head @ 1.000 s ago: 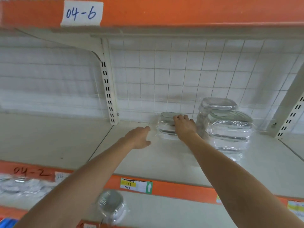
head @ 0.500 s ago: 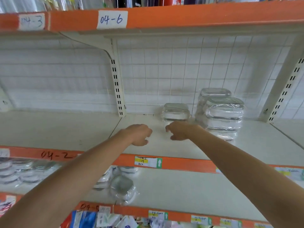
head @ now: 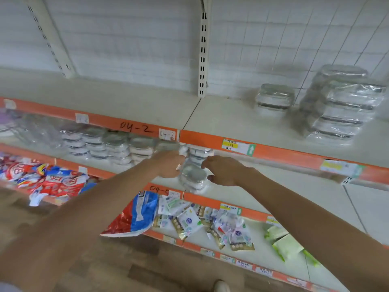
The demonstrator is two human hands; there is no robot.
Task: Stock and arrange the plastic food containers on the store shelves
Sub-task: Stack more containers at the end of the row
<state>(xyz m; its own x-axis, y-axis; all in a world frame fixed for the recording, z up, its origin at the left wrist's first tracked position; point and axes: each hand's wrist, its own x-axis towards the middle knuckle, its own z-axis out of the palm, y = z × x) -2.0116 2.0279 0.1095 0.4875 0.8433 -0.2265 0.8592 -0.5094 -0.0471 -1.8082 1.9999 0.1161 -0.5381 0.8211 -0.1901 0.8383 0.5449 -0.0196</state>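
Note:
A shrink-wrapped pack of clear plastic food containers (head: 193, 175) stands at the front of the middle shelf (head: 284, 186), under the orange rail marked 04-2. My left hand (head: 168, 163) grips its left side. My right hand (head: 224, 171) curls round its right side, thumb low and fingers above. On the upper shelf (head: 221, 116) sit a short wrapped stack (head: 274, 98) and taller wrapped stacks (head: 343, 106) at the right. More wrapped stacks (head: 109, 147) line the middle shelf to the left of my hands.
The bottom shelf holds a red and blue bag (head: 134, 216), several small sachets (head: 189, 222) and green packs (head: 286, 245). Red and blue bags (head: 48, 178) lie further left. A white slotted upright (head: 202, 51) divides the upper bays. The wooden floor and a shoe (head: 221, 286) show below.
My view has dropped from the upper shelf to the one below. Both hands have left the short stack on the upper shelf and now hold a wrapped pack on the middle shelf.

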